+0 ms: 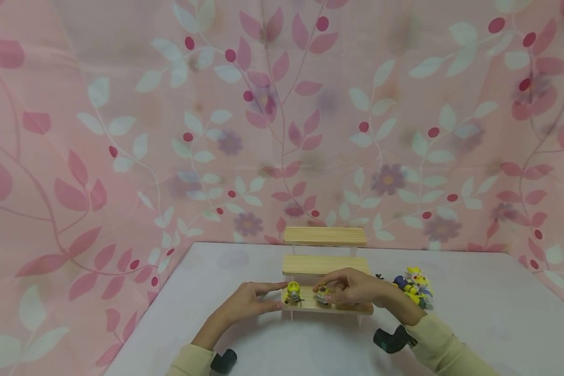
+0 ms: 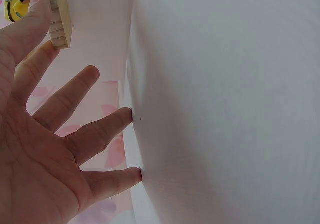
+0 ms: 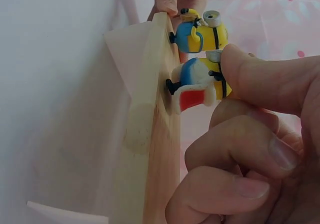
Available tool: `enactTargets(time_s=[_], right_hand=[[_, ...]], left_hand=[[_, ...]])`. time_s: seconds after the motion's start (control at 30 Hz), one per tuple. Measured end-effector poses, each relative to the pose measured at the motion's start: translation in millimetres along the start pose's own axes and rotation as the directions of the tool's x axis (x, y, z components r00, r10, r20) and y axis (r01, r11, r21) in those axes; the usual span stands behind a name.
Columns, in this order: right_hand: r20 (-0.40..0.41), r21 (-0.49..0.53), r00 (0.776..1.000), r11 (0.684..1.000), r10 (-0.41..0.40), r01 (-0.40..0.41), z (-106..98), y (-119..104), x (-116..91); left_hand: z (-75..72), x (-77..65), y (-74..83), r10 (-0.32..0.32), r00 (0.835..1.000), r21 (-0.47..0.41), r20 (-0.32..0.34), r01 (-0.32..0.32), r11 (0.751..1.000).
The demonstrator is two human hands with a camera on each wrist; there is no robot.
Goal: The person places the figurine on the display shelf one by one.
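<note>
A three-tier wooden display shelf (image 1: 324, 265) stands on the white table. My left hand (image 1: 244, 303) touches the left end of its lowest board with thumb and forefinger; the other fingers are straight and spread in the left wrist view. A yellow minion figurine (image 1: 293, 293) with blue overalls stands on that end. Beside it, my right hand (image 1: 357, 287) pinches a second minion figurine (image 3: 195, 79), with a white-and-red piece at its front, by its head between thumb and forefinger. The figurine's black feet are right at the board, and the thumb hides part of its head.
Several more yellow and blue figurines (image 1: 413, 287) lie in a heap right of the shelf. A small dark item (image 1: 379, 276) is near the right wrist. Behind the table hangs a pink floral cloth (image 1: 282, 130). Black wrist-worn devices (image 1: 391, 340) sit under both forearms.
</note>
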State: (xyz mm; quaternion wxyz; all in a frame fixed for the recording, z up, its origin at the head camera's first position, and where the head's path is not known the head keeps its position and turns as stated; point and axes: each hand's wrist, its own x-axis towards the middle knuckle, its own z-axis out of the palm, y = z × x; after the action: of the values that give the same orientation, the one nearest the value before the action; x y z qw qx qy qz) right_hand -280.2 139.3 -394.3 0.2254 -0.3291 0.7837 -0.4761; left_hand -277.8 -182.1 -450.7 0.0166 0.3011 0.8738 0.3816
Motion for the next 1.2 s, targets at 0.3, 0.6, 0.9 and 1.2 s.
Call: enactTargets(time_s=[0.3,0.6,0.9,1.2], right_hand=[[-0.035,-0.032,0.999,0.999,0.008,-0.010,-1.1,-4.3,-7.3],[-0.057,-0.082,0.998,0.996,0.014,-0.019,-5.1,-6.0,-12.7],[-0.053,-0.143,0.994,0.986,-0.098,0.090,-13.4,-2.9,-18.4],[-0.071,-0.141,0.989,0.983,-0.128,0.118,-23.1,-4.5,-36.9]], left_hand=[[0.8,0.9,0.1,-0.019,1.000,0.022,0.008,0.019,1.000],[0.0,0.5,1.7,-0.015,1.000,0.037,0.006,0.015,0.999],[0.5,1.2,1.1,-0.022,1.000,0.037,0.011,0.022,0.999],[-0.2,0.7,2.0,-0.002,1.000,0.035,0.003,0.002,0.999]])
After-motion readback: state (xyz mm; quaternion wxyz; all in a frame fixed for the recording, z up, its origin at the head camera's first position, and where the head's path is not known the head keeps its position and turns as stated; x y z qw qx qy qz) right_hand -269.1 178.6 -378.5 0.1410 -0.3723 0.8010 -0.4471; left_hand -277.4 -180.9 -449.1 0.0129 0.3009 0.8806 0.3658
